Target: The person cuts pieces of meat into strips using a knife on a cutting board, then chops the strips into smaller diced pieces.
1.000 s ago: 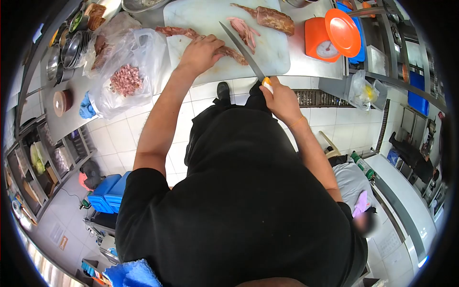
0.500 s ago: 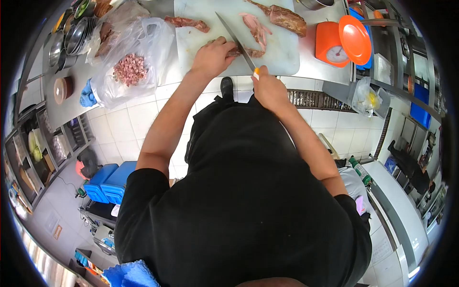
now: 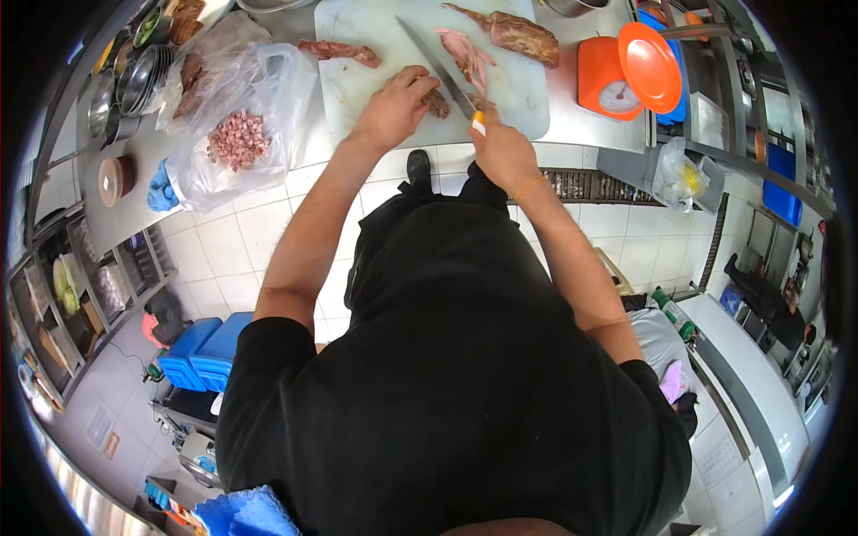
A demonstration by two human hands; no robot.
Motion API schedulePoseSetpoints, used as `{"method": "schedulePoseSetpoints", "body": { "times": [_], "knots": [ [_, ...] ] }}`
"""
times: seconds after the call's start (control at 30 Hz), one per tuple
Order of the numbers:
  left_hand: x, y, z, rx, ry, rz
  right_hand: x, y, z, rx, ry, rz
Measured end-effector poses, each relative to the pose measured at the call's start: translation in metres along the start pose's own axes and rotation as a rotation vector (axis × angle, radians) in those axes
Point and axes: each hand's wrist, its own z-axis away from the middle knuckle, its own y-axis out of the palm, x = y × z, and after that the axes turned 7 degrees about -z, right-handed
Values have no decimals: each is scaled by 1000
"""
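My right hand (image 3: 508,159) is wrapped around the yellow-and-white handle of a long kitchen knife (image 3: 435,67). The blade slants up and left across the white cutting board (image 3: 357,94). My left hand (image 3: 393,109) has its fingers curled onto a small brown piece of meat (image 3: 437,104) just left of the blade. Pale pink strips of meat (image 3: 465,55) lie right of the blade, with a bit more meat partly hidden by the knife and right hand. Farther back rest a large browned chunk of meat (image 3: 525,39) and, at left, a reddish strip of meat (image 3: 340,52).
Diced pink meat (image 3: 239,140) sits in a clear plastic bag (image 3: 192,170) left of the board. Metal bowls (image 3: 146,79), a lidded tub (image 3: 116,179) and a blue cloth (image 3: 163,189) are farther left. An orange scale (image 3: 610,80) stands at right.
The view has shifted slightly, moving the board left in the picture. More of the meat piece shows beside my left fingers. My right hand still grips the knife.
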Motion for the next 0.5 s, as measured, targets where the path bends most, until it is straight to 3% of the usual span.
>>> {"method": "schedulePoseSetpoints", "body": {
  "times": [0.17,0.27,0.37,0.5],
  "knots": [
    [-4,5,7,-145,-60,-36,-12,-9,9,-15,16,57],
    [-8,2,4,-81,-199,139,-2,-17,18,-7,-18,70],
    [-14,7,2,-57,-287,106,15,-28,29,40,-53,90],
    [-19,10,3,-124,-262,35,21,-34,47,56,-65,134]
  ]
}}
